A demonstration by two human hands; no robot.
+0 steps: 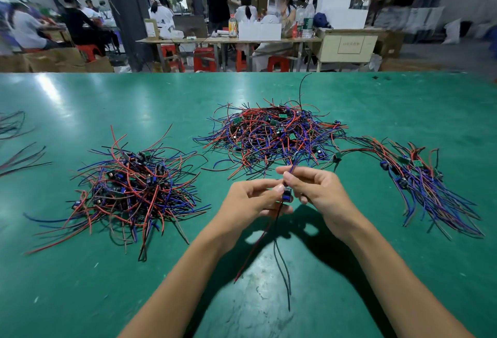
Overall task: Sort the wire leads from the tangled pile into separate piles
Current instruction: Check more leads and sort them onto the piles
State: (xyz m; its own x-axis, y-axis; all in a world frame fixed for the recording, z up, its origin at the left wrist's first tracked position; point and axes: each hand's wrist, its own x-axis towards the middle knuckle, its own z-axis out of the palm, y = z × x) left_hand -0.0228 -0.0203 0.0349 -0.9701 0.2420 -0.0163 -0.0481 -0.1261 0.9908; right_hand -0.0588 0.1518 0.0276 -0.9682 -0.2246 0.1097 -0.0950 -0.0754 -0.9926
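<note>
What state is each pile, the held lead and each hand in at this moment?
Left hand: pinches the held lead's component.
Right hand: pinches its blue wires.
Held lead: lifted, red and black wires dangling.
Centre pile: tangled.
Left pile: loose heap.
Right pile: wires roughly aligned.

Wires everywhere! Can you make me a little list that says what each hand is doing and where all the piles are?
left hand: pinches the small blue part of one wire lead
right hand: pinches that lead's blue wires just above the part
hanging ends: a red wire and a black wire dangle below the hands
middle pile: big tangle, beyond the hands
left pile: messy heap
right pile: leads lying side by side
table: green mat
</note>
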